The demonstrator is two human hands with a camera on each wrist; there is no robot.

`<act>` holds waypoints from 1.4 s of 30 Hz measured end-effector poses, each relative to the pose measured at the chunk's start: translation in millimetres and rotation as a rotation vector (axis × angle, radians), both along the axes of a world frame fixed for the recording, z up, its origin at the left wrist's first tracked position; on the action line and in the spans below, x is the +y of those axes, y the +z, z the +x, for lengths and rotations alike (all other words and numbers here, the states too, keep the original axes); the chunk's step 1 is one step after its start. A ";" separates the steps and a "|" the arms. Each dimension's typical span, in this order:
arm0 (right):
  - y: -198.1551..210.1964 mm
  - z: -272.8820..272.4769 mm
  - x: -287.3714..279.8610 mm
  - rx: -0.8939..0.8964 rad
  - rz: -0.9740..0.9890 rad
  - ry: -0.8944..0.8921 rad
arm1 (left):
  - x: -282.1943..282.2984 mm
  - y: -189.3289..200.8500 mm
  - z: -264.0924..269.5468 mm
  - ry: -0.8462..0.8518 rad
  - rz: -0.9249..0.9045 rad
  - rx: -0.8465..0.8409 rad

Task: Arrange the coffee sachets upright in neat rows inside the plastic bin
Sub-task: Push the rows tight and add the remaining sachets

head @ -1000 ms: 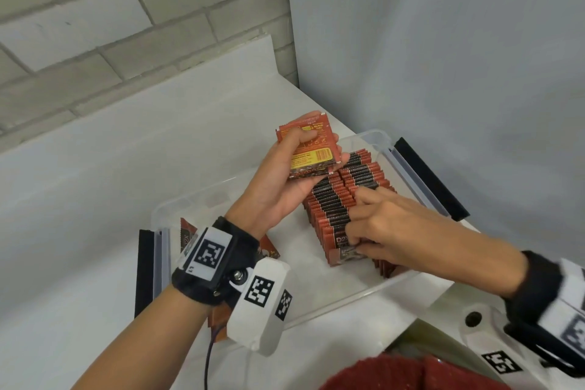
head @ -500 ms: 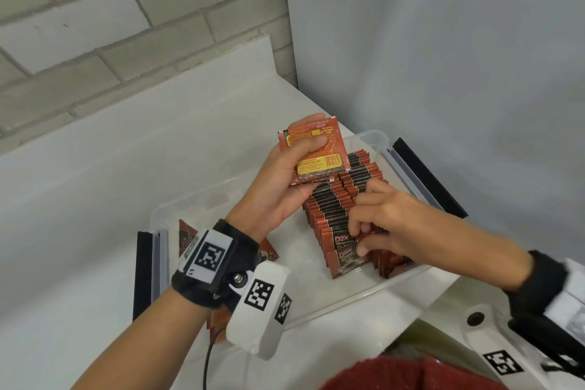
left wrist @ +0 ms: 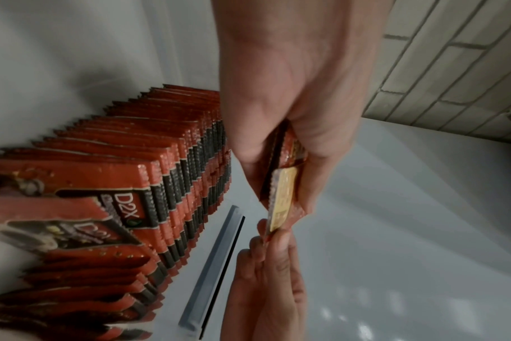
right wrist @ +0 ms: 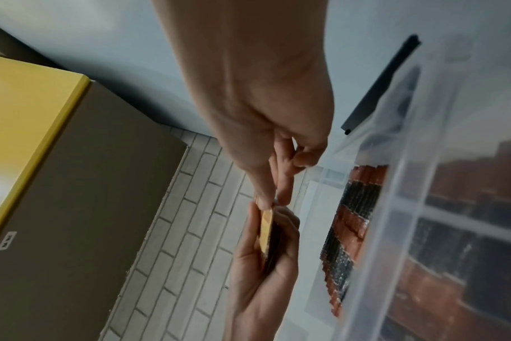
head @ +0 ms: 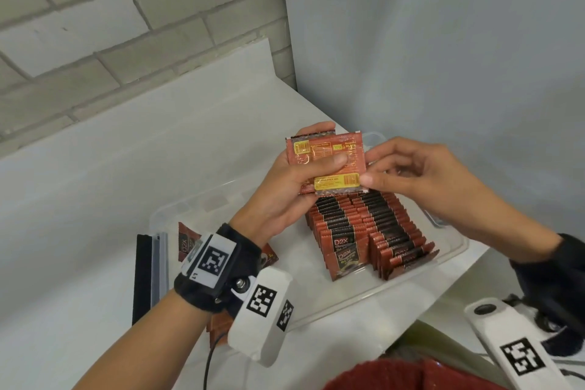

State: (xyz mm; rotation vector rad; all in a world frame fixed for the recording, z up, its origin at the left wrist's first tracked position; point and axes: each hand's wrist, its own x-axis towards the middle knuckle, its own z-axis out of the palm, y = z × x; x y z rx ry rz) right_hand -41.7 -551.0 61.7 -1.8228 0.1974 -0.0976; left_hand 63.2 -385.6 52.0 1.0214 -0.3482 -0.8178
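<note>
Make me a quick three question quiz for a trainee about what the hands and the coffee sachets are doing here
1. True or false: the left hand holds a small stack of sachets above the plastic bin.
2. Which part of that stack does the right hand pinch?
A. its top edge
B. its lower right corner
C. its left side
3. Fill in: the packed sachets stand in ___ rows in the bin.

Key
1. True. The thumb lies across the front of the stack.
2. B. Thumb and fingertip meet at the corner by the yellow label.
3. Two, side by side, toward the bin's right end.
</note>
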 end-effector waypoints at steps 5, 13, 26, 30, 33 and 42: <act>2.4 1.4 4.8 -0.050 0.074 -0.022 | -0.5 2.9 -1.6 0.020 0.017 0.013; 15.0 0.4 5.2 -0.305 -0.008 -0.180 | -0.1 4.1 -1.3 -0.078 0.076 0.103; 0.6 1.4 0.8 -0.388 -0.332 -0.080 | 1.0 1.8 -0.6 -0.043 0.057 0.133; 9.3 -0.3 4.5 -0.120 0.095 -0.062 | -0.9 2.4 0.5 0.028 -0.046 0.133; 12.4 -2.7 10.5 0.050 0.273 0.031 | -1.5 2.1 -0.7 0.063 -0.134 0.117; 8.6 7.5 10.6 0.120 0.367 -0.044 | -1.5 0.5 -2.8 0.064 -0.196 0.058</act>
